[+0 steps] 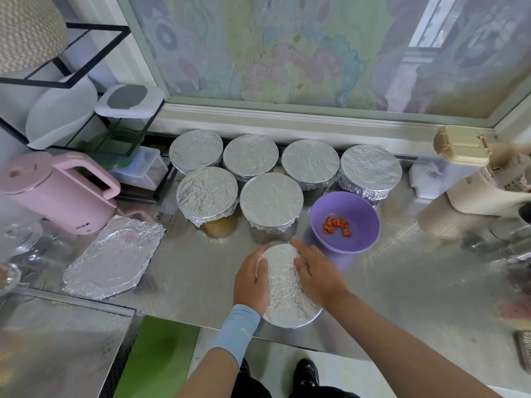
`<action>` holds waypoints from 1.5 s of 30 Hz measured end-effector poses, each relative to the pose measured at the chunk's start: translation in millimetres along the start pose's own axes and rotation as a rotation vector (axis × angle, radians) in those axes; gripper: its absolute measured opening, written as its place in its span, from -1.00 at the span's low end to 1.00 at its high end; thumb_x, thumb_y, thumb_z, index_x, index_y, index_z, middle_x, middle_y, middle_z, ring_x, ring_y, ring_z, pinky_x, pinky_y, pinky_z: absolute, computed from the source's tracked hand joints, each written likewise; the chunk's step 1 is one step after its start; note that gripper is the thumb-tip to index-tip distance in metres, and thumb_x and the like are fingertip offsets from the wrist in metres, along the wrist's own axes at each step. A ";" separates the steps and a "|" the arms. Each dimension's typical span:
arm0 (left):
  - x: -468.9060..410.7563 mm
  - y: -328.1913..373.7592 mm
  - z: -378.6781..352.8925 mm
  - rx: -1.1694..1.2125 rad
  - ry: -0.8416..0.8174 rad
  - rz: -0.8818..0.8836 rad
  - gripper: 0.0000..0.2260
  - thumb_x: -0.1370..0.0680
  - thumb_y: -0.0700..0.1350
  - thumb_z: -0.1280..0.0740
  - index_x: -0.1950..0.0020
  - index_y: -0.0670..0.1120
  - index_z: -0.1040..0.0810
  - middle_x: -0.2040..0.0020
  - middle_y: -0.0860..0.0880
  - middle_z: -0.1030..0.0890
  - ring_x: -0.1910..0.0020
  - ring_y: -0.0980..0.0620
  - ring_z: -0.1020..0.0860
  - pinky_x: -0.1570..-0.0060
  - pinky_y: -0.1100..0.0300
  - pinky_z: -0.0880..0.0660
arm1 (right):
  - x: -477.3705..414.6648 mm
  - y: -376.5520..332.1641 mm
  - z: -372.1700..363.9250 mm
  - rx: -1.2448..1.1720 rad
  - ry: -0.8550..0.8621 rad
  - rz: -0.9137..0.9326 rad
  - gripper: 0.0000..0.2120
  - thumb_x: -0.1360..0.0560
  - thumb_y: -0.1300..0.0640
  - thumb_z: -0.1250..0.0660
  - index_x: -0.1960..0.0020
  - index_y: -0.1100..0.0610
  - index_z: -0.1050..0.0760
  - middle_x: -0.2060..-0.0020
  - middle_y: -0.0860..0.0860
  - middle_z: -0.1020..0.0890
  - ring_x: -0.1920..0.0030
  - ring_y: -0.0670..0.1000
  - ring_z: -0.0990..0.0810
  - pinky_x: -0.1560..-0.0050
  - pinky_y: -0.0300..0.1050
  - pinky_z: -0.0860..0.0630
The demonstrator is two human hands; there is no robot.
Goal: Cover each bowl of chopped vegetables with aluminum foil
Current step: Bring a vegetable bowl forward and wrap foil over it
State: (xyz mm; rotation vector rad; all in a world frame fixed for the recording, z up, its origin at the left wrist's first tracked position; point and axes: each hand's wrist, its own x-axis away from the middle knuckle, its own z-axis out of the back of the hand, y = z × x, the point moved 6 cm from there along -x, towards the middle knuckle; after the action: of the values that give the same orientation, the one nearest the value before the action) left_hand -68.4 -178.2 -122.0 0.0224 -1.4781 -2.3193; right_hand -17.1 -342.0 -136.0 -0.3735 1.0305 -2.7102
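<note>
— Any writing to read?
— Only small print low on the pink kettle (pixel 57 191), too blurred to make out.
— And the hands?
— The left hand (pixel 253 278) and right hand (pixel 316 271) lie spread, fingers nearly straight, pressing the foil-wrapped bowl (pixel 287 294) between them. The purple bowl (pixel 330 208) of carrot cubes (pixel 336 225) stands uncovered just behind

Open bowl (pixel 344 221) right of six covered bowls (pixel 271 202).
</note>
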 end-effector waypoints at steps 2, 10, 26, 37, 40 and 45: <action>0.0 -4.7 -1.2 -0.066 -0.049 -0.013 -0.67 -0.67 -0.06 -0.11 -0.43 0.02 -0.41 -0.34 0.08 -0.48 -0.34 0.07 -0.43 -0.29 0.26 -0.29 | -0.5 -1.4 0.7 0.014 -0.038 0.005 -0.57 -0.64 -0.02 -0.09 -0.50 -0.17 -0.21 -0.15 -0.06 -0.48 -0.20 -0.01 -0.47 -0.19 -0.12 -0.38; 41.0 6.4 -19.0 -0.780 -0.347 -0.750 -0.05 -0.43 0.46 -0.20 -0.60 -0.12 -0.06 -0.61 -0.03 0.00 -0.59 0.02 0.07 -0.54 0.02 0.10 | 51.1 -19.4 9.8 0.360 0.004 0.560 -0.21 -0.55 -0.30 -0.12 -0.57 0.19 -0.10 -0.56 0.14 -0.10 -0.57 0.12 -0.02 -0.54 0.09 -0.03; 40.6 -2.7 -31.2 -1.010 -0.393 -0.678 -0.03 -0.45 0.47 -0.14 -0.57 -0.24 -0.10 -0.59 -0.17 -0.05 -0.58 -0.09 -0.02 -0.48 -0.04 -0.03 | 56.9 -14.0 1.5 0.534 -0.070 0.573 0.04 -0.41 -0.52 -0.17 -0.53 0.29 -0.15 -0.55 0.18 -0.13 -0.56 0.14 -0.04 -0.48 0.17 -0.18; 28.3 -16.4 -13.5 -1.010 -0.444 -0.572 0.04 -0.42 0.45 -0.19 -0.49 -0.01 0.46 -0.54 -0.03 0.40 -0.51 0.04 0.42 -0.53 0.02 0.26 | 52.5 -12.5 0.9 0.544 -0.008 0.654 0.07 -0.39 -0.52 -0.19 -0.52 0.32 -0.17 -0.54 0.18 -0.15 -0.56 0.14 -0.07 -0.50 0.11 -0.13; 29.5 -13.5 -11.4 -1.008 -0.464 -0.561 0.14 -0.39 0.39 -0.32 -0.52 -0.08 0.44 -0.51 -0.01 0.45 -0.48 0.06 0.47 -0.52 0.08 0.30 | 50.7 -10.1 0.1 0.553 -0.061 0.643 0.16 -0.31 -0.55 -0.23 -0.54 0.31 -0.11 -0.56 0.18 -0.11 -0.57 0.13 -0.03 -0.52 0.09 -0.06; 31.7 6.1 4.4 -0.874 -0.456 -0.567 -0.02 -0.43 0.44 -0.17 -0.59 -0.01 0.28 -0.56 0.05 0.38 -0.52 0.10 0.39 -0.53 0.08 0.25 | 53.0 2.5 24.2 0.315 -0.009 0.442 0.00 -0.42 -0.40 -0.25 -0.59 0.15 0.06 -0.59 0.03 0.06 -0.58 0.00 0.13 -0.55 -0.03 0.06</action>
State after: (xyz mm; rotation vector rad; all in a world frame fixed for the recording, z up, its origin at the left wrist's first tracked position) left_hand -96.7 -187.1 -108.6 -0.3915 -0.5000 -3.4221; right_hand -59.4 -374.1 -111.9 -0.0862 0.5799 -2.4040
